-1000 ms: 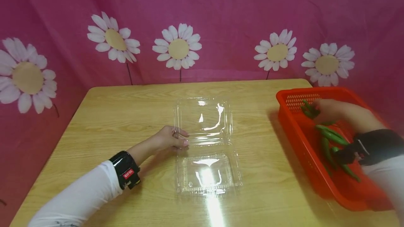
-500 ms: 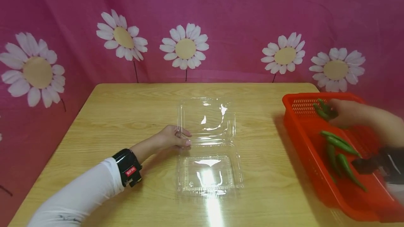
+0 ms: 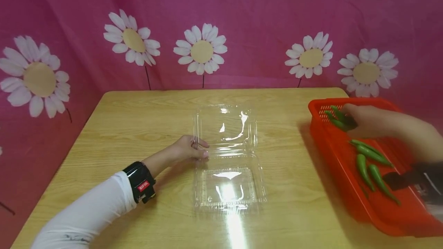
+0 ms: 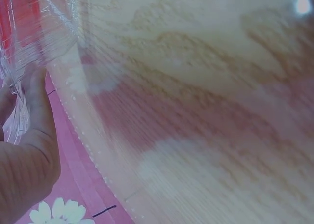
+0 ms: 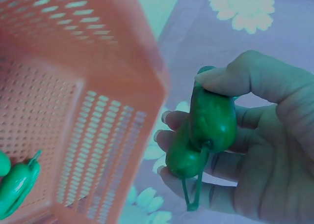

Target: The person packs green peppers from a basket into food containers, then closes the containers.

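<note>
In the head view, a clear plastic clamshell container (image 3: 228, 193) lies unfolded on the table, its lid half toward the back. My left hand (image 3: 188, 149) pinches its left edge near the hinge; the left wrist view has the thumb and fingers (image 4: 37, 98) on either side of the plastic. Over the far part of a red basket (image 3: 325, 156), my right hand (image 3: 372, 122) holds green chili peppers (image 3: 337, 120). Two of them, thick with stems hanging down, show between thumb and fingers in the right wrist view (image 5: 213, 116).
Several more green chili peppers (image 3: 368, 153) lie on the basket floor, below the right hand. The basket, with slotted walls, stands at the right side of the wooden table (image 3: 145, 118). A pink cloth with daisies (image 3: 249, 18) hangs behind the table.
The right hand, with peppers in its grip, shifts right over the basket and then back left. My left hand keeps its hold on the container. The head view has swung slightly.
</note>
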Demonstrator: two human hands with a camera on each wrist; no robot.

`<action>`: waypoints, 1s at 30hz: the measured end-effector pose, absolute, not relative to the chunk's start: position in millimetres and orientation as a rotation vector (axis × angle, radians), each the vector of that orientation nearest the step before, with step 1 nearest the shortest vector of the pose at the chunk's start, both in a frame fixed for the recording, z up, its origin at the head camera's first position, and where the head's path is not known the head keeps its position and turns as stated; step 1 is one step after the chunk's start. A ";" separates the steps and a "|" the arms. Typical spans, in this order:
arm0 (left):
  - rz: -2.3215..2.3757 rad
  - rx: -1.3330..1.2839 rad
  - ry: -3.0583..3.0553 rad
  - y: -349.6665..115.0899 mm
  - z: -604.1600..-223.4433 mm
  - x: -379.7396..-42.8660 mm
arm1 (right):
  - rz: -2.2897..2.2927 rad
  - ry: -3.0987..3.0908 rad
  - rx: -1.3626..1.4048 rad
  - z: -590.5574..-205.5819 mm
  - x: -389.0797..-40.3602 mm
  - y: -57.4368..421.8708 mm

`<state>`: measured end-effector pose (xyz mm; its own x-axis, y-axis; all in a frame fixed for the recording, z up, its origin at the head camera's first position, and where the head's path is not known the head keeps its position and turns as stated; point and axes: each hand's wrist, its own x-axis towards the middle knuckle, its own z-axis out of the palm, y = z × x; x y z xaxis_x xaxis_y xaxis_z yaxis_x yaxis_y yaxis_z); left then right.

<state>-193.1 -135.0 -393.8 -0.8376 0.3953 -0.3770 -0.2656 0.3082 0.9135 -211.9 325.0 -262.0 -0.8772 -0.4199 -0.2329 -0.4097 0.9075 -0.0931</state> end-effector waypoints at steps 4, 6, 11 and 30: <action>1.565 0.117 2.051 -135.5 -390.6 -193.7 | -0.049 2.826 -0.662 -255.5 -209.8 312.6; 1.570 0.107 2.050 -136.0 -390.0 -193.8 | -0.057 2.820 -0.678 -253.2 -207.9 304.3; 1.566 0.100 2.038 -135.7 -391.8 -193.6 | -0.111 2.767 -0.710 -253.6 -203.0 285.3; 1.383 0.046 2.154 -134.6 -390.7 -198.3 | -0.167 2.608 -0.778 -249.5 -182.2 221.4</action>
<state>-198.3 -134.6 -390.7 -0.8351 0.3246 -0.4442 -0.2686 0.4640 0.8441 -182.2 221.4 -249.5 -0.7591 -0.5474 -0.3525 -0.4979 0.8369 -0.2275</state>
